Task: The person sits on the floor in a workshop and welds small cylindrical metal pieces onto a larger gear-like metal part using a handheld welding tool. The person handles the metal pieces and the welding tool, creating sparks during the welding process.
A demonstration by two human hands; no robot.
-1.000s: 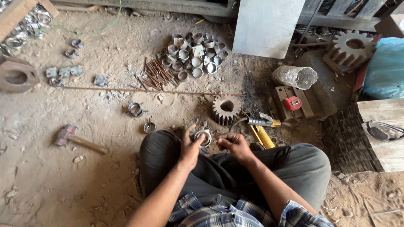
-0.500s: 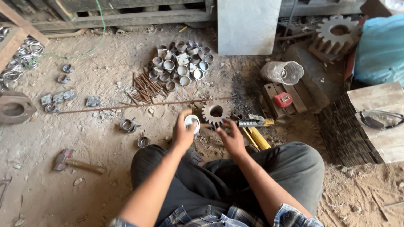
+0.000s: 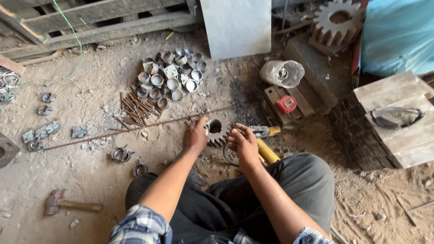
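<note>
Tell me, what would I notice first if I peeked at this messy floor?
Two hands meet at a toothed metal gear on the dirt: the left hand touches its edge, the right hand hovers beside it. Behind them sits a heap of shiny metal cups, and a hammer lies near the left knee.
</note>
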